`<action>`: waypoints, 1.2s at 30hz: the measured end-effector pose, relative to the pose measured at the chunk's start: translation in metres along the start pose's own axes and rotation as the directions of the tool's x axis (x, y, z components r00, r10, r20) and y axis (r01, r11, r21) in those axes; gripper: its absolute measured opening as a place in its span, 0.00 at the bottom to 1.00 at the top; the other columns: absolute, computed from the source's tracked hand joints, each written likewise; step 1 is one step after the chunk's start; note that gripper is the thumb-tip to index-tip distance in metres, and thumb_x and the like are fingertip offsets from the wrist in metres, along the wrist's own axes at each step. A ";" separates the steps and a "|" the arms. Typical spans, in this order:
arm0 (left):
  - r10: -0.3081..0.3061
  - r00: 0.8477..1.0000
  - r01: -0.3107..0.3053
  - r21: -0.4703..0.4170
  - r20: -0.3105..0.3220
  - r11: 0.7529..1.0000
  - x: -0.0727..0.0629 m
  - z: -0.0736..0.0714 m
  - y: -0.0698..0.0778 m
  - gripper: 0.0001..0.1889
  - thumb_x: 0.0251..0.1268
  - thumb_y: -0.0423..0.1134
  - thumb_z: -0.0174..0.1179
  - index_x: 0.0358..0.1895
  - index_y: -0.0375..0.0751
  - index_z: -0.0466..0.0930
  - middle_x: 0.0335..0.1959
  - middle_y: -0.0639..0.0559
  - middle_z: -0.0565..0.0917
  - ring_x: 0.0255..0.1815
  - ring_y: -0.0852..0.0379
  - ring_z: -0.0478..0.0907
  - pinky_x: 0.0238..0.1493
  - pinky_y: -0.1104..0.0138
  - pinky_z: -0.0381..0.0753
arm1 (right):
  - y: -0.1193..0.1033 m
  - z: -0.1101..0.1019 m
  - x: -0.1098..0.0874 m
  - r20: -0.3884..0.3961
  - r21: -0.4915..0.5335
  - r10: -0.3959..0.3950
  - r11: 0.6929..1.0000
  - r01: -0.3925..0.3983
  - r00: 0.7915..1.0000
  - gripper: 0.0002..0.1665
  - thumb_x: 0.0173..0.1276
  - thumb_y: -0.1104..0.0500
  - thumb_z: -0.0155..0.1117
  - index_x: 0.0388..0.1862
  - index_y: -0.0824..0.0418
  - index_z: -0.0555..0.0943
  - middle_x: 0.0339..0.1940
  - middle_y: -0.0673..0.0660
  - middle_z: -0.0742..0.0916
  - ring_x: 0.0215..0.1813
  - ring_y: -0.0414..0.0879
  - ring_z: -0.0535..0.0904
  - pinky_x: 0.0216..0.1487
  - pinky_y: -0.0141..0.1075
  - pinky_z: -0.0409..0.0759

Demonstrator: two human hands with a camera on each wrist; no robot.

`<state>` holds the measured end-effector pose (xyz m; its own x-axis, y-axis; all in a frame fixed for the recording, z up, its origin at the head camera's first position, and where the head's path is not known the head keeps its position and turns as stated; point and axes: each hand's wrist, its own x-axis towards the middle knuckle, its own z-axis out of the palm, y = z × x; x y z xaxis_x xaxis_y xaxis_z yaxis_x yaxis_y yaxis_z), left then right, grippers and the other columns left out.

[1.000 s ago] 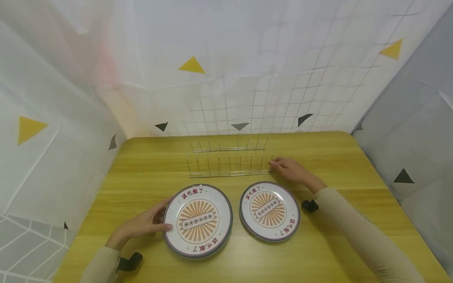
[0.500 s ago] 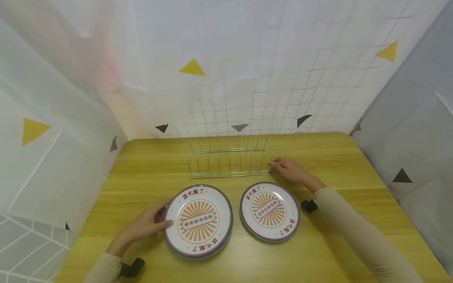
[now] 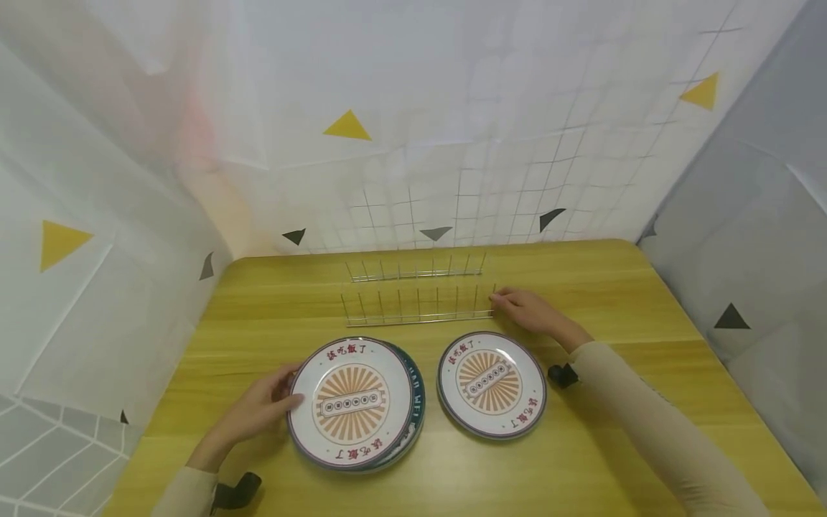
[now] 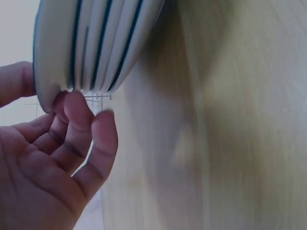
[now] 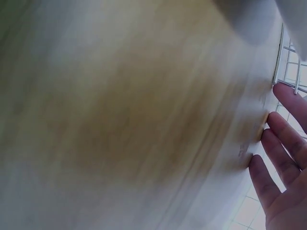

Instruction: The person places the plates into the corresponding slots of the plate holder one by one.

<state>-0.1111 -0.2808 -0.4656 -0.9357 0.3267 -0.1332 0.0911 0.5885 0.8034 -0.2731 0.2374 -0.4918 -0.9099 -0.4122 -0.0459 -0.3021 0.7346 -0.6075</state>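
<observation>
My left hand (image 3: 261,406) holds the rim of the top plate (image 3: 352,406) of the left stack, thumb above and fingers curled beneath. That white plate has an orange sunburst and red characters. It sits shifted left, baring the dark green patterned rim of a plate (image 3: 416,406) below. In the left wrist view several stacked rims (image 4: 103,45) show edge-on. My right hand (image 3: 530,310) grips the right end of a wire dish rack (image 3: 420,317); its thumb is not visible in the right wrist view. There, the other fingertips (image 5: 259,163) rest on the tabletop.
A second, smaller plate stack (image 3: 492,385) stands right of the first, in front of the rack. The yellow wood-grain table (image 3: 271,294) ends at a white sheet wall (image 3: 413,172) with triangle marks. Dark wrist-camera mounts (image 3: 237,490) hang by the sleeves.
My left hand has drawn the top plate of the left stack leftward, uncovering the green rim of the plate beneath. The right hand stays at the rack's end.
</observation>
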 end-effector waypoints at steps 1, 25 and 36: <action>-0.005 1.000 0.005 -0.008 -0.005 1.000 -0.001 -0.001 0.001 0.29 0.68 0.37 0.60 0.70 0.36 0.65 0.48 0.45 0.78 0.48 0.55 0.76 0.49 0.73 0.77 | 0.000 0.000 0.001 0.003 0.003 0.002 1.000 -0.003 1.000 0.31 0.81 0.43 0.40 0.60 0.65 0.78 0.60 0.66 0.81 0.64 0.63 0.75 0.66 0.57 0.69; -0.011 1.000 0.010 -0.221 -0.004 0.975 -0.014 -0.016 0.001 0.27 0.76 0.37 0.50 0.74 0.37 0.56 0.64 0.28 0.65 0.46 0.59 0.80 0.39 0.62 0.85 | 0.006 -0.005 0.002 0.099 0.077 0.029 0.996 -0.037 0.995 0.31 0.78 0.41 0.45 0.59 0.63 0.80 0.63 0.63 0.78 0.66 0.64 0.71 0.68 0.60 0.65; -0.083 0.996 0.085 -0.280 0.018 0.956 -0.014 -0.017 0.008 0.28 0.78 0.40 0.45 0.76 0.40 0.50 0.69 0.26 0.62 0.46 0.59 0.80 0.41 0.62 0.84 | 0.006 -0.008 0.000 0.119 0.102 0.024 0.994 -0.036 0.993 0.29 0.77 0.38 0.45 0.51 0.56 0.86 0.65 0.60 0.76 0.68 0.62 0.70 0.69 0.61 0.63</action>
<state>-0.1030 -0.2935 -0.4469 -0.9337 0.2899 -0.2100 -0.0876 0.3836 0.9193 -0.2769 0.2468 -0.4889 -0.8766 -0.4557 -0.1544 -0.2386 0.6904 -0.6830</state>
